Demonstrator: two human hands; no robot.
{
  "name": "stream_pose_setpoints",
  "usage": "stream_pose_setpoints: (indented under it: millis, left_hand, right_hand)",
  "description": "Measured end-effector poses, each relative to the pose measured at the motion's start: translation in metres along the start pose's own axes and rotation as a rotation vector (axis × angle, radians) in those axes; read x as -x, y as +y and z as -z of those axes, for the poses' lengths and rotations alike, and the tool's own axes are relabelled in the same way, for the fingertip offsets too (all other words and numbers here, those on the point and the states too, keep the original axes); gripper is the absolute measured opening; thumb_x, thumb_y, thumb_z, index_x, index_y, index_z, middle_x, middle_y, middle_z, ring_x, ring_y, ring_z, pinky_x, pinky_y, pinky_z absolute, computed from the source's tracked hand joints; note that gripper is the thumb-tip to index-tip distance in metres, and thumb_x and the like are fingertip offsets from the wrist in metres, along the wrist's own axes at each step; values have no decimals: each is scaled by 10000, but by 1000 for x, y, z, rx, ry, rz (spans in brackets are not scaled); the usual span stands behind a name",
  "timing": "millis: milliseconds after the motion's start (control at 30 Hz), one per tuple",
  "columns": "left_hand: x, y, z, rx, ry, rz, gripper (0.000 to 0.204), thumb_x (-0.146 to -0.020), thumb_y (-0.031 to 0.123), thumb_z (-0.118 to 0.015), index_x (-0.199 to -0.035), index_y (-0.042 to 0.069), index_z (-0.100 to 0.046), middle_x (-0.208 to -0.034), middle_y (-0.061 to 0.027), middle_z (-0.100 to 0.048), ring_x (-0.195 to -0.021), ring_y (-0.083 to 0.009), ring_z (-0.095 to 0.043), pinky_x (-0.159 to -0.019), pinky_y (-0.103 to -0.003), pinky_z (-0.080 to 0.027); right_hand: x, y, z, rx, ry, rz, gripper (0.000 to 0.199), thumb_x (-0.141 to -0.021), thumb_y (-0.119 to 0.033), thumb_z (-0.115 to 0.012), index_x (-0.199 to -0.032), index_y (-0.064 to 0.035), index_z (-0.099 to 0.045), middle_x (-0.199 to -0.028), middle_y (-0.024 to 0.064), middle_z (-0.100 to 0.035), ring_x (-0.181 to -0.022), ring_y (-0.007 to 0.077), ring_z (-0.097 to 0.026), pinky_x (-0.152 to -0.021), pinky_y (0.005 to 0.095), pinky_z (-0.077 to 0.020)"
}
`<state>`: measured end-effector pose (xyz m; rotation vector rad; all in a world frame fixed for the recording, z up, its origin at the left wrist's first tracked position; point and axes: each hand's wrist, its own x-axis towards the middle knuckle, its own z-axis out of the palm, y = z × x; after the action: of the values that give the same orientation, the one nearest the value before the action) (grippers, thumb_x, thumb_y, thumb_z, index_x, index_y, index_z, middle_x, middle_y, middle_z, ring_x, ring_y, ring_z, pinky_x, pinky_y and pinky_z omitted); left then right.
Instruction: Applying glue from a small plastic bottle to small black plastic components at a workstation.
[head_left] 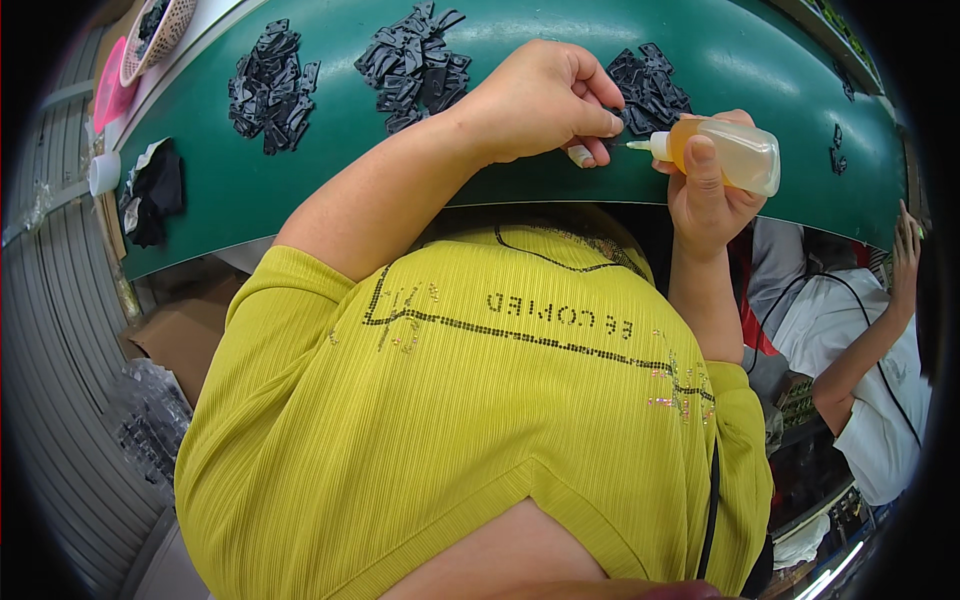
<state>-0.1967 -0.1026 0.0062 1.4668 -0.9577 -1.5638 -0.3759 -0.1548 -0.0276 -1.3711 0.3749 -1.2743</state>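
My right hand [708, 200] is wrapped round a squeeze bottle [748, 158] of amber liquid, tipped on its side. Its thin nozzle points left and ends close to the fingers of my left hand [545, 100]. Those fingers are pinched together; whatever they hold, if anything, is too small and hidden to make out. A light wrap covers one left fingertip. Just beyond the nozzle lies a heap of small black flat parts [650, 85]. Two more heaps of the same kind, a middle heap [415, 65] and a left heap [270, 90], rest on the green tabletop [335, 150].
At the table's left end are a black cloth-like item [155, 195], a white round container [103, 173] and a basket [165, 35] with dark pieces. A few black parts [838, 150] lie at the right. A co-worker's arm [880, 340] reaches the table's right end.
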Motion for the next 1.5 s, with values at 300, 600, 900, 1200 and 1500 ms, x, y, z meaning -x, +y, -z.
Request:
stream_pose_setpoints:
  millis: [300, 600, 900, 1200, 1500]
  left_hand:
    - [-2, -1, 0, -10, 0, -8, 230, -804, 42, -642, -987, -74, -564, -820, -118, -632, -636, -160, -650, -570, -240, -522]
    - [-6, -12, -1, 0, 115, -148, 240, -808, 47, -648, -1024, -50, -612, -831, -99, -643, -665, -150, -646, -604, -245, -524]
    - [-3, -7, 15, -655, 445, -590, 196, -771, 122, -661, -950, 44, -662, -859, -108, -639, -745, -213, -639, -672, -309, -508]
    - [8, 11, 94, -1053, 728, -14, 267, -691, 279, -704, -836, 56, -679, -805, -124, -665, -789, -292, -632, -722, -370, -494]
    - [11, 8, 105, -692, 660, -296, 193, -689, 144, -748, -771, 23, -623, -686, -54, -603, -600, -141, -549, -561, -284, -439]
  right_hand:
    - [1, 1, 2, 154, -38, 25, 66, -829, -11, -643, -882, 18, -616, -806, 87, -609, -615, 128, -581, -504, 208, -454]
    - [-11, 7, 14, -283, 272, -139, 105, -879, -142, -584, -903, -40, -584, -801, 95, -611, -553, 159, -528, -466, 281, -438]
    - [-11, 2, 10, -259, 260, -133, 153, -892, -181, -585, -894, -28, -582, -828, 106, -613, -534, 138, -509, -481, 259, -436]
    - [-11, 3, 9, -253, 247, -131, 109, -881, -135, -597, -915, -32, -584, -810, 99, -618, -546, 139, -530, -463, 261, -436]
    - [-9, 8, 7, -318, 242, -119, 84, -863, -87, -607, -914, -39, -560, -775, 67, -596, -592, 125, -569, -439, 231, -453]
